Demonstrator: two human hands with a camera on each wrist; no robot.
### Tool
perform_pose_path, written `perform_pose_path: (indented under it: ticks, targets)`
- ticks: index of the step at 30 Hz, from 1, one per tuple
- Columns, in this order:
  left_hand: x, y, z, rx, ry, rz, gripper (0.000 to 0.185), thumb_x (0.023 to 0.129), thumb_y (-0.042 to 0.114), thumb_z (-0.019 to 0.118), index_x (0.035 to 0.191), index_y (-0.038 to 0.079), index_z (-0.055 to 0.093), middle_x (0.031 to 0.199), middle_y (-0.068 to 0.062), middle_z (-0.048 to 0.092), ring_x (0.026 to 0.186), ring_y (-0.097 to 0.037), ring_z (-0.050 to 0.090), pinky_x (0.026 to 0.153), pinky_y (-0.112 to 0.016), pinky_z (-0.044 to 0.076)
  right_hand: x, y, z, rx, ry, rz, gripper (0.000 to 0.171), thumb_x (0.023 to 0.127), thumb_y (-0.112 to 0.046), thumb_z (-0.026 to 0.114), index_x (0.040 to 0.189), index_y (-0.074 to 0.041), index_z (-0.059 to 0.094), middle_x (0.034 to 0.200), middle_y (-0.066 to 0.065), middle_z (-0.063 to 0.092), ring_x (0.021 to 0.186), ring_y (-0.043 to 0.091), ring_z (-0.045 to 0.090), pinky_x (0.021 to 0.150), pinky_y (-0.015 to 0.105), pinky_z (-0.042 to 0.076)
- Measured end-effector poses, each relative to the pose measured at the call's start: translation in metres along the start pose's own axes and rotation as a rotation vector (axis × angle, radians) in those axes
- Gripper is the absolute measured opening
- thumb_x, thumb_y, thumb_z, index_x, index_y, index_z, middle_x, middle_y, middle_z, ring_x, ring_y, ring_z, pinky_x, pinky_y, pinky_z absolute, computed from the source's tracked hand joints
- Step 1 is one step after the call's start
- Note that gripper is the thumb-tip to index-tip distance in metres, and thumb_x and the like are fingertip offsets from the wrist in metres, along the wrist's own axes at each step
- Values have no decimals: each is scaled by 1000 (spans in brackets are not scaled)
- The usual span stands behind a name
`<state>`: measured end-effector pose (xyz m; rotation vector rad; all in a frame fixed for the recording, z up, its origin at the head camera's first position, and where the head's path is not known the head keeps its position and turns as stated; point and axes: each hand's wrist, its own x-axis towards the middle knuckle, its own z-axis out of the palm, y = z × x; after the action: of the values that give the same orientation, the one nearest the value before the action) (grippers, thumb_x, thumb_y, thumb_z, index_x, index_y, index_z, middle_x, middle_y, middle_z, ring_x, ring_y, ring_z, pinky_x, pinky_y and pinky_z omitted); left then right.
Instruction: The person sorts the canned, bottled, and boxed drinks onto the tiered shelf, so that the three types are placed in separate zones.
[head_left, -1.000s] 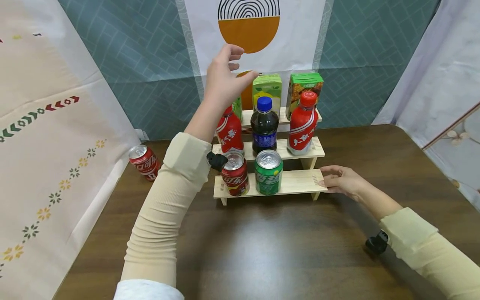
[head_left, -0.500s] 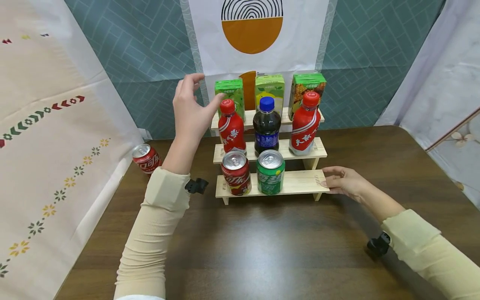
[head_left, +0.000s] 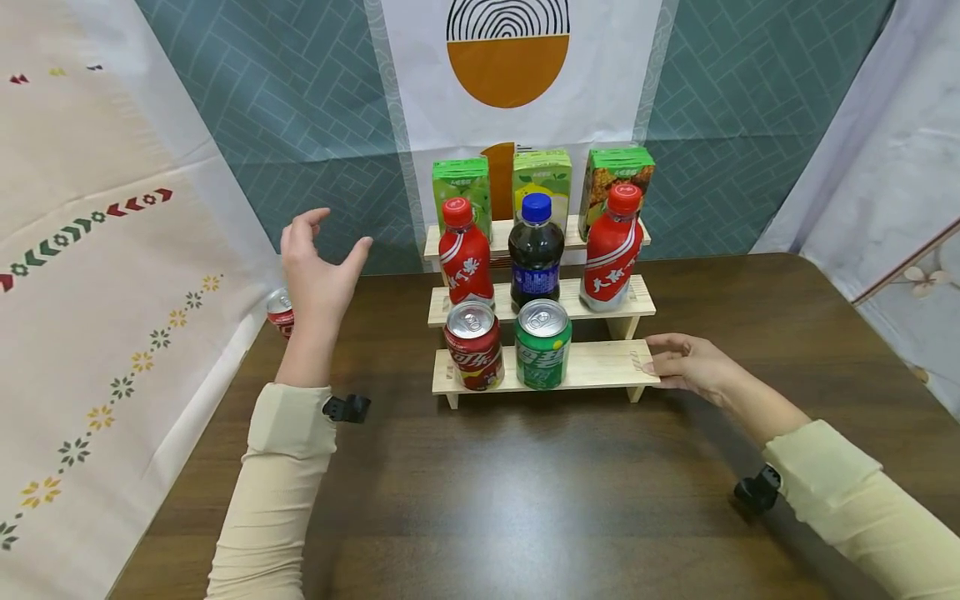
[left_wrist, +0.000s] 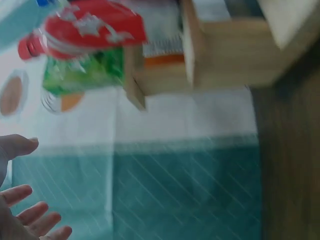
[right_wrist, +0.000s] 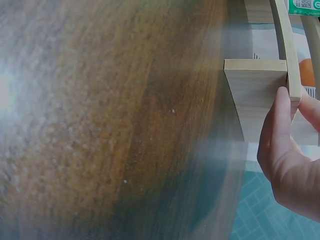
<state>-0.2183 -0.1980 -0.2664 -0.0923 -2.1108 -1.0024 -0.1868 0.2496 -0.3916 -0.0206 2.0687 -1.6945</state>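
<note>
My left hand hangs in the air left of the wooden tiered rack, thumb and fingers spread with nothing between them. Behind its wrist, a red cola can stands partly hidden on the table. The right hand pinches the right end of the rack's lowest shelf; in the right wrist view thumb and fingers lie on either side of the board. On that shelf are another red cola can and a green soda can.
The middle shelf bears two red-wrapped bottles and a dark bottle with a blue cap. Several juice cartons line the top shelf. A patterned cloth wall rises behind the brown table.
My left hand has moved left and down, from above the rack's left side toward the lone cola can, uncovering the left bottle and carton. The right hand keeps its hold on the shelf.
</note>
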Motion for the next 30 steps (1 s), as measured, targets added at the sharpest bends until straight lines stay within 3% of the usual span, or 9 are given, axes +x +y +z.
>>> perform_pose_path:
  ticks: [5, 15, 24, 30]
  targets:
    - [-4, -27, -11, 29, 10, -76, 57, 80, 18, 77, 126, -1, 51, 125, -23, 50, 117, -35, 43, 100, -44, 39, 0, 2, -1, 3, 2, -3, 70, 91, -5, 59, 145, 11, 17, 100, 1, 58, 82, 5, 61, 74, 22, 56]
    - [-6, -75, -26, 78, 99, -140, 63, 75, 18, 81, 126, -3, 52, 124, -26, 50, 118, -36, 44, 102, -45, 39, 0, 2, -1, 10, 8, 0, 71, 91, -6, 60, 145, 11, 17, 101, 2, 58, 82, 5, 61, 74, 22, 55]
    - [-13, -108, -36, 117, -68, -336, 80, 75, 23, 80, 140, 7, 38, 142, -19, 33, 133, -32, 33, 113, -44, 30, 0, 2, -1, 10, 9, 3, 71, 91, -7, 60, 145, 10, 18, 101, 2, 59, 82, 6, 62, 74, 23, 56]
    - [-16, -131, -40, 106, -109, -393, 86, 75, 20, 81, 145, 8, 32, 146, -19, 29, 135, -30, 30, 114, -44, 28, -1, 0, 0, 17, 14, 5, 70, 91, -6, 60, 145, 10, 18, 97, -1, 61, 81, 6, 62, 74, 22, 56]
